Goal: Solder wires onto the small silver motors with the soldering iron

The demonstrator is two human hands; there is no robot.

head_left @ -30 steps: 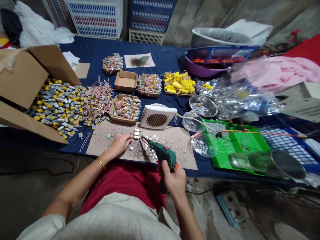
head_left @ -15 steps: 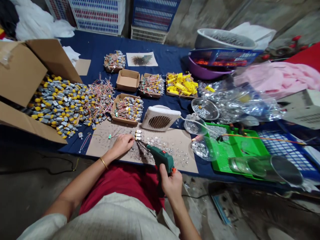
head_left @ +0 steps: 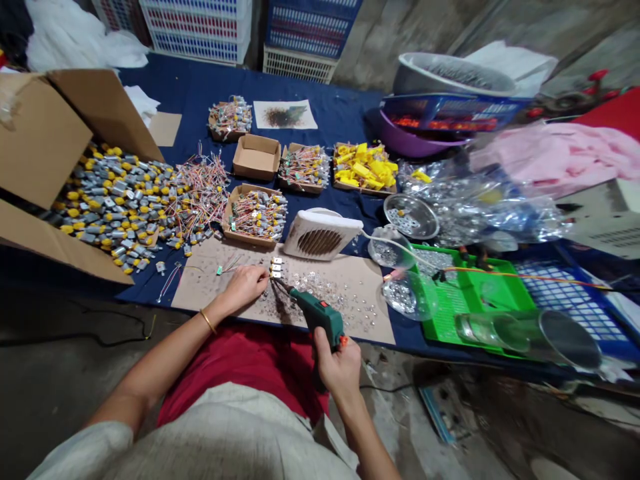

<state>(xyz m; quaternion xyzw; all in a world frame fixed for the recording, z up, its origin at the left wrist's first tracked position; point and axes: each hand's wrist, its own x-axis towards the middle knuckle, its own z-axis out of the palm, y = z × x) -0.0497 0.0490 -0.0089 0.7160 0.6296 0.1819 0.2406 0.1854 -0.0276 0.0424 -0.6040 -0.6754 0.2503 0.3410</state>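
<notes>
My right hand (head_left: 341,365) is wrapped round the handle of a green soldering gun (head_left: 316,308). The gun's thin tip points left, at a short row of small motors (head_left: 276,267) standing on a cardboard sheet (head_left: 200,283). Close beside that row, my left hand (head_left: 246,285) has its fingertips pinched together; whatever they grip is too small to make out. Thin wires with a little green board (head_left: 220,270) lie just behind the left hand. Small shiny metal bits (head_left: 345,293) are scattered over the cardboard to the right of the tip.
A white square fan (head_left: 323,235) stands behind the work spot. To the left, an open carton (head_left: 110,120) spills motors. Small boxes of wired motors (head_left: 257,215) and yellow parts (head_left: 365,167) sit behind. Rightward are a clear bowl (head_left: 403,297) and a green tray (head_left: 510,293).
The right hand and soldering gun have shifted very slightly left, with the tip still by the motors. The left hand stays pinched in nearly the same place. The whole view has moved a little.
</notes>
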